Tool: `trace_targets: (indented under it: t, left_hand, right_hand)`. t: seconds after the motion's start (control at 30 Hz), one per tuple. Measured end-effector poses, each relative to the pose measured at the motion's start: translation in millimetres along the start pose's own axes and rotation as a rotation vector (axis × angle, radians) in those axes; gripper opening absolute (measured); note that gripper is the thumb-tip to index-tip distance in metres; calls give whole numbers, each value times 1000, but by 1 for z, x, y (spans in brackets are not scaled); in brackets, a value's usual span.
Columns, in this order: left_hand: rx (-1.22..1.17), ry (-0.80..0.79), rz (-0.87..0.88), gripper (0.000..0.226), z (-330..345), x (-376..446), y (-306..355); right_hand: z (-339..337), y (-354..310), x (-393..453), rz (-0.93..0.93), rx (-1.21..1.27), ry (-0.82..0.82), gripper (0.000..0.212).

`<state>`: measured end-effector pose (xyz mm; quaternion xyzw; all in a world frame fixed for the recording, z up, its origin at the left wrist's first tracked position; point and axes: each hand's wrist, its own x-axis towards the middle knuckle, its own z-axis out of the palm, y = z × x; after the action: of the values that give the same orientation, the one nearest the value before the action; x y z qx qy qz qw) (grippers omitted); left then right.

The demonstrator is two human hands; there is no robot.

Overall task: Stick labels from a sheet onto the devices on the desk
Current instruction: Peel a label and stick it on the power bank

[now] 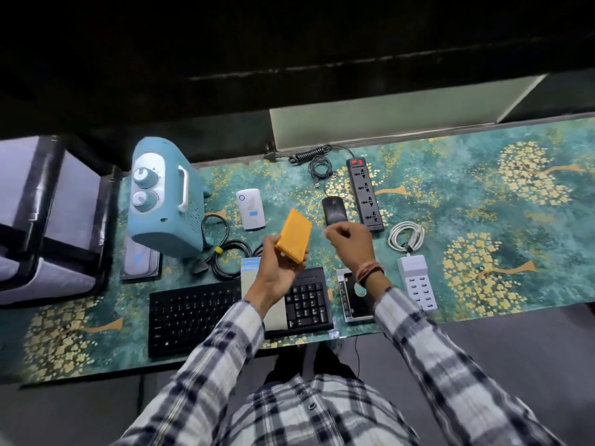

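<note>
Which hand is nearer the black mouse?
Right. The right hand hovers at the near end of the black mouse, fingers curled. The left hand is off to the mouse's left, holding the orange device.

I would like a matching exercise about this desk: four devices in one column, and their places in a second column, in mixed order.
Things:
1. orange device
2. black mouse
3. white power bank
4. black keyboard

Places:
A. flat on the desk beside the blue heater
B. held up in the left hand
C. at the near desk edge, under the left forearm
D. just left of the black power strip

Pairs: 1-B, 2-D, 3-A, 4-C
</note>
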<state>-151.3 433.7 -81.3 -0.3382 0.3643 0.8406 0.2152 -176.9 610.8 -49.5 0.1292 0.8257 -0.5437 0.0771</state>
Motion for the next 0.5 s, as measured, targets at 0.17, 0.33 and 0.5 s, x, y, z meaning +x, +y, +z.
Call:
trace_targets:
  t: [0.17,0.33,0.5]
  left_hand:
    - [-163,-30,-13,56,-8,-32,-14]
    - [-196,-28,6,61,-6,-44,-17]
    - [-234,-24,13,51,-6,-49,-18]
  right_hand:
    - [22,-13,4,-85,54,-60,16]
    - [45,-10,-7,-135,46,-34,10]
    - [51,-8,-11,-169,5,-36,4]
